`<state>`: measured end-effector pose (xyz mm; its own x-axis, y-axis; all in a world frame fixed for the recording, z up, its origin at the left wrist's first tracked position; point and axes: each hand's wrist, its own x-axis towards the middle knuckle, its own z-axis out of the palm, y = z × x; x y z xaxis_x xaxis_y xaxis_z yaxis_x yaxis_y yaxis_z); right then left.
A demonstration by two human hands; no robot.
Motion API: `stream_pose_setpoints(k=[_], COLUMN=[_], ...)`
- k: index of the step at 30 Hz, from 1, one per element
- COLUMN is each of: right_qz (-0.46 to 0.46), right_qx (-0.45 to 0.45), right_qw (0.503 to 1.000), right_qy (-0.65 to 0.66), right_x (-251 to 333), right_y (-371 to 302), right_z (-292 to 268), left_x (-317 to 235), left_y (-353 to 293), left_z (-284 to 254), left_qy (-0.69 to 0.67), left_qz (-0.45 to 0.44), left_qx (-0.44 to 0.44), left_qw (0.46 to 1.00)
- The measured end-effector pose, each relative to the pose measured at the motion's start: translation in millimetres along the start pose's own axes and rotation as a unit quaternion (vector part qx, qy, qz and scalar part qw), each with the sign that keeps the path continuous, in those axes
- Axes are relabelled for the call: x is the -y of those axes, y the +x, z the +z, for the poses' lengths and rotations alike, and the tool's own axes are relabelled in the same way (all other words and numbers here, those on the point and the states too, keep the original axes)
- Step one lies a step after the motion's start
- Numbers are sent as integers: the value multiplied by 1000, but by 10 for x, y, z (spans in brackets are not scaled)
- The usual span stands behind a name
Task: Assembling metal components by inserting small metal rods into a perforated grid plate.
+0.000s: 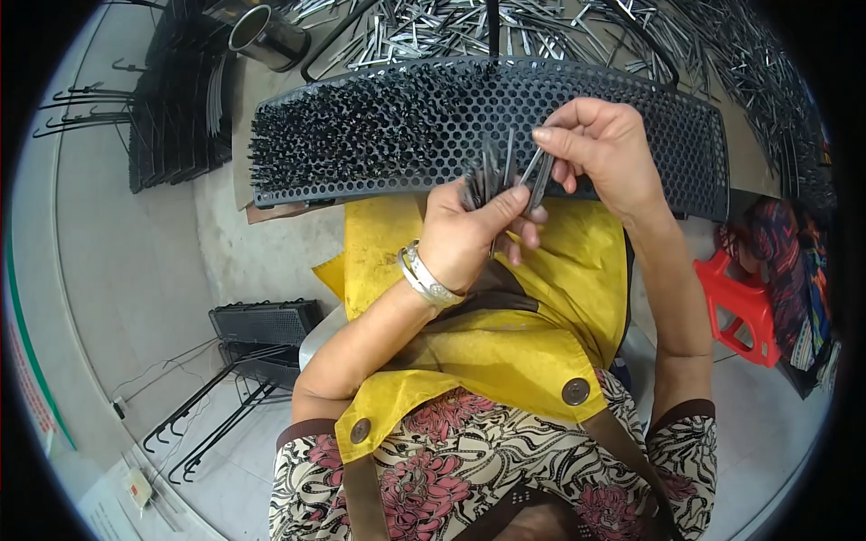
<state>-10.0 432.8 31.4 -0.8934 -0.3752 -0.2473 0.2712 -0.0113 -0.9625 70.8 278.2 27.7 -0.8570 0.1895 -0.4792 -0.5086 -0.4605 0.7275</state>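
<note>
A bundle of thin grey metal strips [492, 171] sits in my left hand [469, 233], its fingers closed round them. My right hand [600, 149] pinches strips of the same kind between thumb and fingers, just right of the bundle. Both hands are over the near edge of a long black rack [577, 90] full of round holes. Its left half bristles with dark upright strips [352, 135]; the holes on the right show bare. How many strips each hand holds, I cannot tell.
Loose metal strips [424, 36] lie heaped behind the rack. A metal cup [267, 38] stands at the far left. Stacked black racks with hooked rods [176, 117] are at the left, another black rack [262, 329] below. A red stool [738, 307] is at the right.
</note>
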Motion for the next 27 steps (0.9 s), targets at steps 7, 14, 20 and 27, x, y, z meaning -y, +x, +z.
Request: stream_pose_setpoints(k=[7, 14, 20, 27], right_qz=[-12, -203, -283, -460], right_qx=[-74, -232, -218, -134], right_qw=[997, 947, 907, 795], right_qy=[-35, -93, -225, -372], right_x=[16, 42, -39, 8], right_y=[41, 410, 607, 756], right_z=[-118, -41, 42, 43], left_x=[58, 167, 175, 175], left_y=[-17, -56, -57, -56], left_z=[-36, -79, -91, -92], left_qy=[-9, -51, -67, -74], left_qz=[-26, -24, -24, -26], left_qx=[-52, -68, -62, -56], left_qw=[998, 996, 996, 995])
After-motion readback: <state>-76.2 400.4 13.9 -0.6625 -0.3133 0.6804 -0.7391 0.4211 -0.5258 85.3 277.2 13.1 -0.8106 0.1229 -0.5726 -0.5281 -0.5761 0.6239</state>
